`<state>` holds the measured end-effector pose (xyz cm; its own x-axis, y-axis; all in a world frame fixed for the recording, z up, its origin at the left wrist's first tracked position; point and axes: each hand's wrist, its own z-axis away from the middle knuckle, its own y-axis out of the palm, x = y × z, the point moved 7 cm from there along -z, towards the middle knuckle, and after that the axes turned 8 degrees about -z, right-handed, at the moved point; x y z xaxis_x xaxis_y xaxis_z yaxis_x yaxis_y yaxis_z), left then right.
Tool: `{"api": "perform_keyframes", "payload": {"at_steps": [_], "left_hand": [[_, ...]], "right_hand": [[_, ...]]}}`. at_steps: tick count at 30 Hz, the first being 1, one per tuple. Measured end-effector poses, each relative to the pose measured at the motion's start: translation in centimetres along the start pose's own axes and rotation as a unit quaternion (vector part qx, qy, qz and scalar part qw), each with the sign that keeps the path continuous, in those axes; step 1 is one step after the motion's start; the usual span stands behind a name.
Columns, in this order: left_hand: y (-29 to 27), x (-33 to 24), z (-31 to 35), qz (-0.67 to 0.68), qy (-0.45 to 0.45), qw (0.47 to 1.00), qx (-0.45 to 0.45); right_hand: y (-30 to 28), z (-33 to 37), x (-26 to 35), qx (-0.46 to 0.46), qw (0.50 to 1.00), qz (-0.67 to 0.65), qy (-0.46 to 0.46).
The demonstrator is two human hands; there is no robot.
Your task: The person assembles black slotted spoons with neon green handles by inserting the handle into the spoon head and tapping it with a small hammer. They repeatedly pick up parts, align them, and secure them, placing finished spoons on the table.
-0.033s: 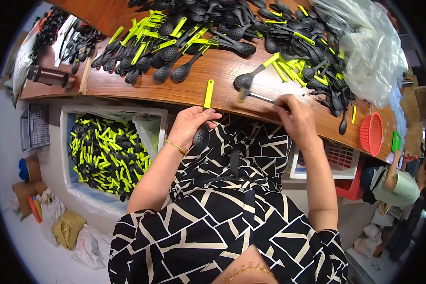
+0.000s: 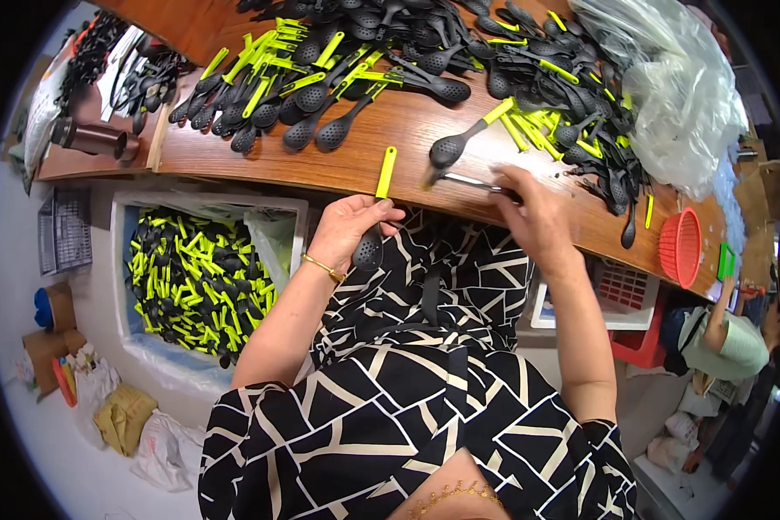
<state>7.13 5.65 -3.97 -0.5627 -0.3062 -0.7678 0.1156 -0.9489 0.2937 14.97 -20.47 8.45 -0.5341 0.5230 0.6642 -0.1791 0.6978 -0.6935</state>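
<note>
My left hand [image 2: 353, 227] is closed around the neck of a black slotted spoon [image 2: 368, 249] at the table's front edge. Its lime-green handle [image 2: 386, 172] points up and away from me, while the perforated bowl hangs down toward my lap. In my right hand [image 2: 536, 212] is a small hammer [image 2: 470, 181] with a metal shaft; its head, smeared by motion, is a short way right of the green handle, apart from it. Just beyond the hammer, another slotted spoon [image 2: 447, 151] with a green handle lies on the wooden table [image 2: 234, 162].
Heaps of spoons [image 2: 355, 52] cover the table's far side, some without green handles. Loose green handles [image 2: 536, 134] lie at right, near clear plastic sheeting [image 2: 680, 104] and a red basket [image 2: 679, 247]. A white-rimmed box [image 2: 299, 227] of spoons stands below left. Another person [image 2: 732, 342] is at far right.
My right hand and the hammer have moved left, bringing the head closer to the green handle. The held spoon's handle has tipped slightly right.
</note>
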Motion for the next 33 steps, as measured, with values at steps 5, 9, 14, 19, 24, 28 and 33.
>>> {"api": "perform_keyframes", "payload": {"at_steps": [5, 9, 14, 19, 24, 28, 33], "left_hand": [[-0.8, -0.8, 0.4, -0.055, 0.024, 0.997, -0.038], [-0.7, -1.0, 0.2, -0.058, 0.031, 0.997, -0.036], [-1.0, -0.7, 0.1, -0.066, 0.032, 0.997, -0.039], [-1.1, -0.6, 0.8, -0.101, 0.066, 0.992, -0.037], [-11.3, 4.1, 6.4, -0.194, 0.131, 0.958, -0.167], [-26.3, 12.7, 15.2, -0.582, 0.075, 0.683, -0.436], [-33.3, 26.2, 20.2, -0.649, -0.207, 0.647, -0.343]], "right_hand": [[3.7, -3.0, 4.0, 0.050, 0.983, 0.097, -0.148], [3.5, -3.3, 4.6, -0.029, 0.984, 0.030, -0.175], [3.7, -4.1, 4.4, 0.039, 0.991, 0.037, -0.119], [0.5, -2.6, 1.6, 0.065, 0.998, -0.021, 0.012], [-5.2, 1.8, -5.3, 0.097, 0.990, 0.029, 0.101], [-9.0, 2.1, -7.6, 0.076, 0.979, 0.158, 0.102], [-7.2, -3.4, -5.5, 0.009, 0.979, 0.201, -0.040]]}}
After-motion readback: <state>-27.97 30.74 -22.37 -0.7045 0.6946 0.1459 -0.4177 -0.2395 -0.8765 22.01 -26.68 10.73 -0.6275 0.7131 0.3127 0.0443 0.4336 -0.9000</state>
